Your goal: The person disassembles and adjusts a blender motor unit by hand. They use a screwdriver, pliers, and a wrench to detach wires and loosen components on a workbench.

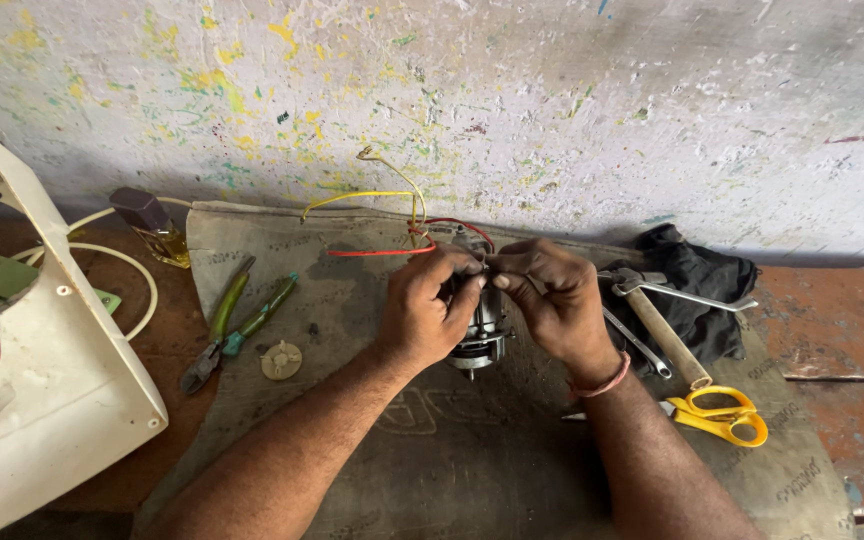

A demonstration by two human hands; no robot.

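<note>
A small metal electric motor (pixel 482 335) stands on a grey sack mat (pixel 472 460) at the centre. My left hand (pixel 427 310) grips its left side, fingers curled over the top. My right hand (pixel 552 295) pinches something at the top of the motor, fingertips meeting those of the left hand. Red wires (pixel 377 252) and yellow wires (pixel 367 195) run up and left from the motor. Most of the motor body is hidden behind my hands.
Green-handled pliers (pixel 227 325) and a small round plastic disc (pixel 281 360) lie left of the motor. A cream plastic housing (pixel 42 390) sits far left, beside a small bottle (pixel 152 225). To the right lie a hammer (pixel 662 335), a spanner (pixel 637 342), yellow scissors (pixel 722 415) and a black cloth (pixel 697 280).
</note>
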